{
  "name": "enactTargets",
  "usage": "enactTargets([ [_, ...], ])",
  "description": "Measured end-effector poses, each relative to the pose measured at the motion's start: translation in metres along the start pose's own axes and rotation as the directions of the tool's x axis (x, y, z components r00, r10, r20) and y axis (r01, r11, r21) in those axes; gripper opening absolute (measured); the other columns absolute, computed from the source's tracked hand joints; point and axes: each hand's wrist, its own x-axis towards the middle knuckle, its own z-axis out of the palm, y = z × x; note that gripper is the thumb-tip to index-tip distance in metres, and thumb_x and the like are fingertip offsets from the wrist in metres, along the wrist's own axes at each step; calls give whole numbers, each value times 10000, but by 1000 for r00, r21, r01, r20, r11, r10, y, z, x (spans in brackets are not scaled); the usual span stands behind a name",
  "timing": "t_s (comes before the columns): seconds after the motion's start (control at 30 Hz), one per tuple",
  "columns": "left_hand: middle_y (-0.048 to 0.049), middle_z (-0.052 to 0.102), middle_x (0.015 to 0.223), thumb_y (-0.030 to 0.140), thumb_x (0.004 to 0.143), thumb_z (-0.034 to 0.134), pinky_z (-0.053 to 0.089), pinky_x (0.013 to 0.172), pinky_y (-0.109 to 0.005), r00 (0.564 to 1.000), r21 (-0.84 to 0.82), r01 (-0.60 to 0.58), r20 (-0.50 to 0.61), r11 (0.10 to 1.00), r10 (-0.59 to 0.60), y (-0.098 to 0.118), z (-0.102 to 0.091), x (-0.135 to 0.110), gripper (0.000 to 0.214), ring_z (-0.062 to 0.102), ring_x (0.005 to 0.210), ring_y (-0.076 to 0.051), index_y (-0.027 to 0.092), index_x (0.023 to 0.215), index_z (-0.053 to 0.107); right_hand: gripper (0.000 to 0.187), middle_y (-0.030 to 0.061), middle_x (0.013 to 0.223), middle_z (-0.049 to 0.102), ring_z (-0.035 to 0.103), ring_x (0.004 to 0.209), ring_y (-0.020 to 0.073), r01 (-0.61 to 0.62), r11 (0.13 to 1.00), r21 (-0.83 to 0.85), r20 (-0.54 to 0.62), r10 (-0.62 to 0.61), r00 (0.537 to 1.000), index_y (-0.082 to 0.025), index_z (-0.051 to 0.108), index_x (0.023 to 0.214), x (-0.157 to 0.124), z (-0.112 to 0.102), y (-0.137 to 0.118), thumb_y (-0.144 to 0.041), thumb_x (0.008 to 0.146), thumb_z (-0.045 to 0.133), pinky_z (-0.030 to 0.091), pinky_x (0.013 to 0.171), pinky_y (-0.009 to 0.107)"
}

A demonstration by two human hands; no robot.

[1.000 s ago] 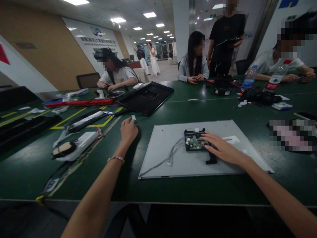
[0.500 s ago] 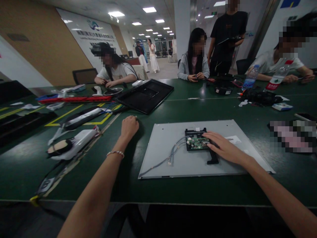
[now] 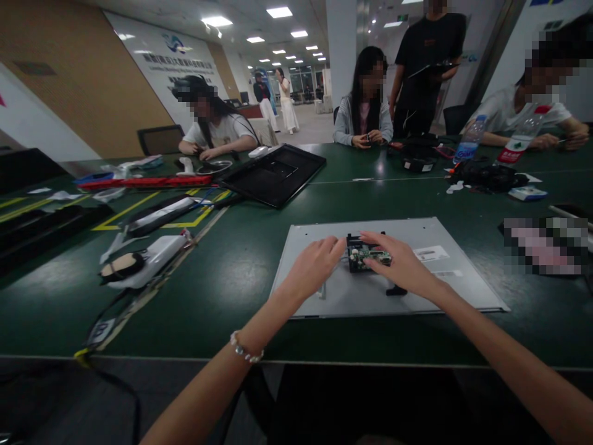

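A green circuit board [image 3: 370, 254] in a black plastic bracket [image 3: 356, 266] lies on the grey back of a flat metal panel [image 3: 333, 303]. My right hand [image 3: 407, 266] spans the board's right part, fingers at the far edge and thumb at the near edge, gripping it across. At the left edge of the bracket are the stretched fingertips of my left hand [image 3: 315, 262]; its thumb is hidden, and I cannot tell whether the fingertips touch. The grey cables are mostly covered by this hand, with a small connector [image 3: 321, 292] showing below it.
A black monitor cover [image 3: 273, 176] lies farther back. A white device [image 3: 152, 259] and cables are to the left. Two bottles [image 3: 470, 141] and a dark cable bundle [image 3: 486, 178] stand back right. Several people sit or stand across the table [image 3: 241, 259].
My left hand has moved from the bare table, where it was closed, rightward to the bracket, and its fingers have stretched out. My right hand has spread thumb and fingers across the board.
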Motion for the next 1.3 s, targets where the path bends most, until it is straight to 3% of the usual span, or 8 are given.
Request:
enactTargets([
  [0.13, -152, 577, 1201, 33, 917, 377, 532, 779, -326, 999, 59, -19, -31, 998, 20, 27, -4, -4, 375, 636, 928, -210, 111, 1282, 420, 586, 117, 1324, 602, 582, 1182, 241, 51, 999, 4, 8, -51, 999, -192, 485, 1367, 13, 21, -17, -130, 802, 627, 446, 1038, 437],
  [0.27, -201, 485, 1368, 35, 921, 353, 548, 730, -333, 999, 91, 29, -34, 995, -26, 37, 3, -8, 397, 655, 919, -223, 93, 1311, 394, 567, 122, 1263, 634, 625, 1087, 237, -5, 1000, 19, -41, 6, 999, -182, 526, 1302, 18, 38, -23, -53, 754, 594, 504, 942, 400],
  [0.43, -180, 414, 1452, 52, 913, 383, 551, 819, -362, 988, -128, 135, -64, 983, -144, 37, 11, -16, 431, 633, 1053, -244, 149, 1333, 368, 534, 55, 976, 721, 675, 828, 196, -22, 999, 26, -105, 25, 994, -199, 540, 1320, 14, 46, -21, -54, 807, 568, 537, 819, 355],
  [0.5, -191, 379, 1465, 96, 905, 447, 531, 901, -379, 954, -279, 236, -114, 931, -277, 35, 14, -24, 481, 596, 1138, -252, 149, 1368, 328, 470, 49, 961, 721, 676, 848, 191, 2, 1000, 17, -153, 0, 988, -200, 581, 1281, 12, 45, -18, -61, 832, 562, 532, 825, 339],
  [0.6, -190, 434, 1389, 183, 872, 564, 495, 972, -402, 864, -429, 402, -116, 809, -490, 33, 19, -38, 535, 567, 1174, -270, 136, 1361, 351, 306, 62, 1002, 713, 669, 898, 197, 52, 998, -37, -216, -59, 975, -197, 664, 1152, 10, 42, -13, -100, 884, 551, 522, 845, 340],
  [0.73, -161, 544, 1247, 177, 838, 604, 468, 985, -432, 818, -399, 520, -22, 755, -575, 38, 26, -51, 490, 568, 1147, -290, 128, 1301, 452, 193, 75, 1007, 703, 660, 935, 207, 107, 990, -89, -230, -125, 965, -184, 710, 1019, 8, 40, -12, -135, 922, 550, 512, 859, 340],
  [1.0, -116, 638, 1033, 80, 859, 503, 472, 890, -353, 792, -265, 597, 42, 757, -609, 47, 30, -47, 359, 603, 1013, -246, 133, 1214, 526, 190, 66, 1032, 702, 648, 962, 202, 155, 977, -147, -64, -166, 984, -184, 699, 1017, 4, 47, -24, -108, 923, 552, 505, 876, 330],
  [1.3, -139, 601, 1123, 110, 860, 528, 497, 916, -424, 805, -332, 543, -55, 772, -590, 47, 29, -56, 363, 587, 1057, -270, 142, 1221, 509, 184, 104, 1024, 695, 624, 971, 224, 252, 898, -362, 152, -210, 966, -173, 699, 989, -2, 53, -28, -123, 941, 529, 496, 861, 352],
])
